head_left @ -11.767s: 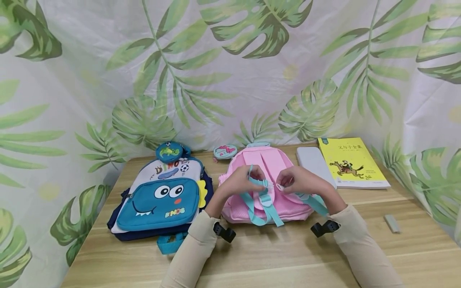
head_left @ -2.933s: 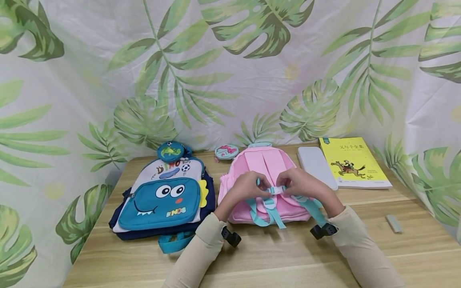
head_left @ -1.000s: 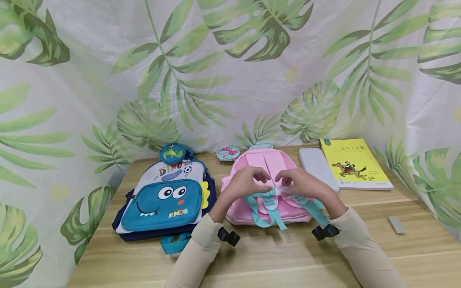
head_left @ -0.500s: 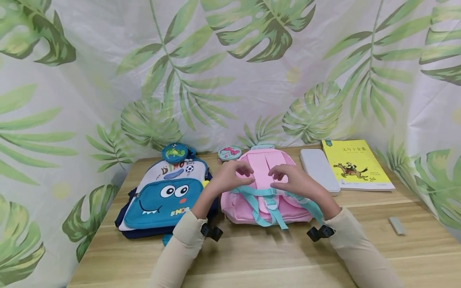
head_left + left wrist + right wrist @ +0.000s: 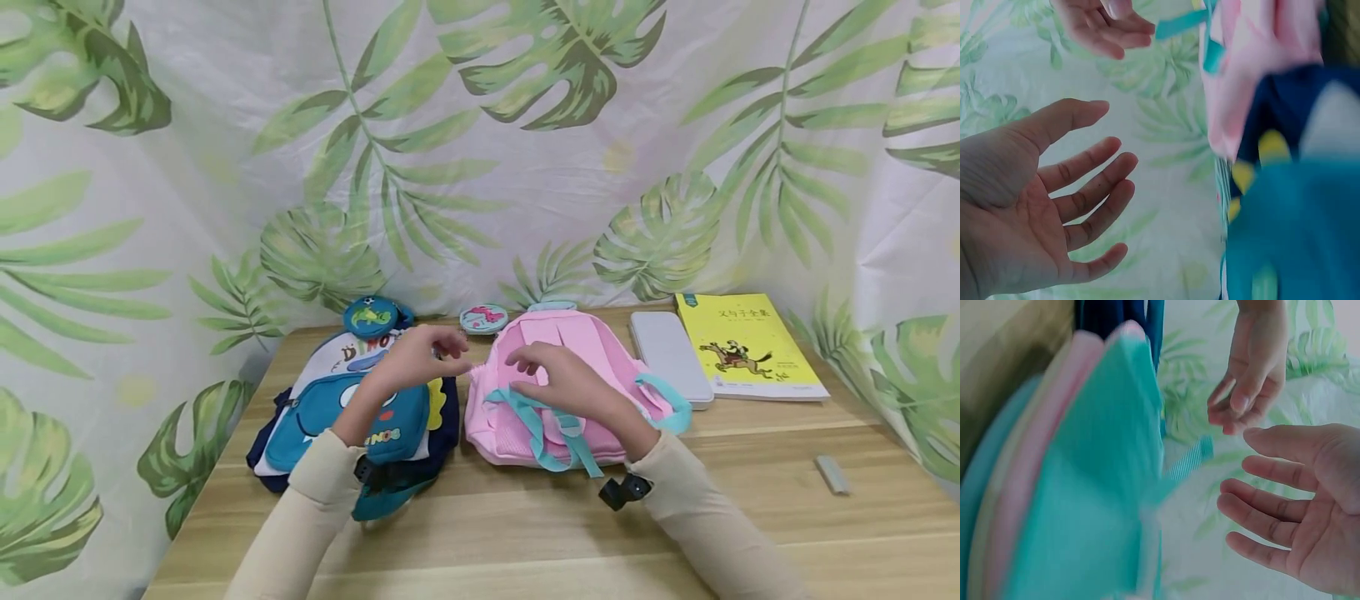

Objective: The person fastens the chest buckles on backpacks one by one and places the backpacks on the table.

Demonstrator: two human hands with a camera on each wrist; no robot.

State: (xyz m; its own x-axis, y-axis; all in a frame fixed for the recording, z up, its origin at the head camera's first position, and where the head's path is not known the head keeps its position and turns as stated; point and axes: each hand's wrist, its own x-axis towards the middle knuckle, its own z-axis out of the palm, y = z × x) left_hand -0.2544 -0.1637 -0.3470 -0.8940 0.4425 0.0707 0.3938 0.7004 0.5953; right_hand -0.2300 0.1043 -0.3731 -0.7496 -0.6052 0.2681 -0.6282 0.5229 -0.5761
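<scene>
My left hand (image 5: 417, 360) hovers over the blue dinosaur backpack (image 5: 408, 421), its fingers loosely bent with nothing in them. In the left wrist view that hand (image 5: 1054, 206) shows its palm and spread fingers. My right hand (image 5: 561, 377) is above the pink backpack (image 5: 495, 433), which lies with its back panel and shoulder straps upward. No object is in the right hand (image 5: 1297, 512) in the right wrist view. Turquoise webbing (image 5: 538, 433) crosses the lower part of the pink bag and hangs over its front edge; the right hand and forearm hide part of it.
Behind the bags are a round blue dinosaur pouch (image 5: 371, 317) and a small round pouch with a pink figure (image 5: 482, 318). To the right lie a pale flat case (image 5: 671, 358), a yellow book (image 5: 738, 342) and a small grey block (image 5: 832, 475) on the wooden table (image 5: 525, 533).
Earlier both hands worked at the turquoise strap's white buckle on the pink bag. They have let go and moved left, the left hand now over the blue backpack.
</scene>
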